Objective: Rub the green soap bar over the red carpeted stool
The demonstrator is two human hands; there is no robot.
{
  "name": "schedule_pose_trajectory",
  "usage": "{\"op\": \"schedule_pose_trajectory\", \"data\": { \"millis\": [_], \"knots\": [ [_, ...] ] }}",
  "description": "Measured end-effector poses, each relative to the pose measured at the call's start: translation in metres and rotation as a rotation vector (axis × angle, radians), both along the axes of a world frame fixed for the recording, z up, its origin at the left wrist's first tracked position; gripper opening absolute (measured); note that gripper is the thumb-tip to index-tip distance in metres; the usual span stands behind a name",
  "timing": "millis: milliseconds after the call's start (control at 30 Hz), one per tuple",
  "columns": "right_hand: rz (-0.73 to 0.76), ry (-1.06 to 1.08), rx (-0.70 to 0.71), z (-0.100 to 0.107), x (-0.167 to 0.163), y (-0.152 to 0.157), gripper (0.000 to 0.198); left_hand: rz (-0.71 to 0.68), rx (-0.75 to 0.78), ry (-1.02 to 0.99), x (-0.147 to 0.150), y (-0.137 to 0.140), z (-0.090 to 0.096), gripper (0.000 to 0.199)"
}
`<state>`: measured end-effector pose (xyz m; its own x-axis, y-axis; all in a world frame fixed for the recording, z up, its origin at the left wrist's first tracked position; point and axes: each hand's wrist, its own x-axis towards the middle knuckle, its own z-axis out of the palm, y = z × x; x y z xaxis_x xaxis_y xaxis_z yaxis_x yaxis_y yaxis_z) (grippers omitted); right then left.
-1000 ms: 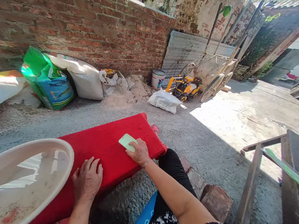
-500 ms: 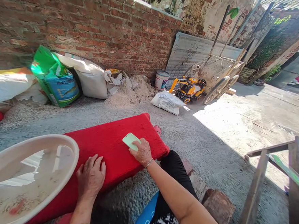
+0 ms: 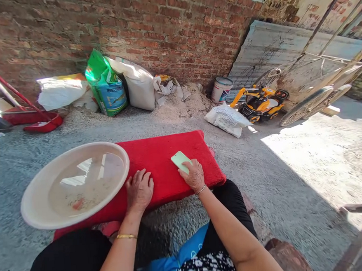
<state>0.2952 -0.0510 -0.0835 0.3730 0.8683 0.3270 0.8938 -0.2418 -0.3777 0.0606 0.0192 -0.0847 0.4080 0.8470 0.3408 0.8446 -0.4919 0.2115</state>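
A bench draped in red cloth (image 3: 157, 149) stretches in front of me. On its right half lies a light green phone (image 3: 180, 160), with my right hand (image 3: 193, 176) closed over its near end. My left hand (image 3: 140, 189) rests flat on the cloth, fingers spread and nothing in it. Just left of that hand stands a wide pale basin (image 3: 33, 203), holding cloudy water. Small dark bits and a reddish piece (image 3: 78, 203) show in the water near its front.
Along the brick wall (image 3: 161, 33) stand a green-and-blue sack (image 3: 111, 95), a white sack (image 3: 140, 86) and a paint bucket (image 3: 221, 89). A yellow toy excavator (image 3: 262, 103) and a wheeled cart (image 3: 309, 101) are at right. A red dustpan (image 3: 43, 123) lies far left.
My view has swung left, so everything appears further right and the whole basin and the dustpan show. Both hands keep their places on the red cloth, the right still on the phone.
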Motion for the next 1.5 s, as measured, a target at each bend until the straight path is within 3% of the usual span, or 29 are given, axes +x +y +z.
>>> {"op": "schedule_pose_trajectory", "data": {
  "millis": [200, 1500],
  "knots": [
    [-0.045, 0.003, 0.001, -0.002, 0.002, 0.001, 0.030, 0.010, -0.029, -0.016, 0.002, -0.003, 0.006, 0.031],
    [0.012, -0.044, 0.119, -0.024, 0.016, 0.000, 0.031, 0.039, -0.062, 0.010, 0.010, -0.008, 0.006, 0.027]
  ]
}}
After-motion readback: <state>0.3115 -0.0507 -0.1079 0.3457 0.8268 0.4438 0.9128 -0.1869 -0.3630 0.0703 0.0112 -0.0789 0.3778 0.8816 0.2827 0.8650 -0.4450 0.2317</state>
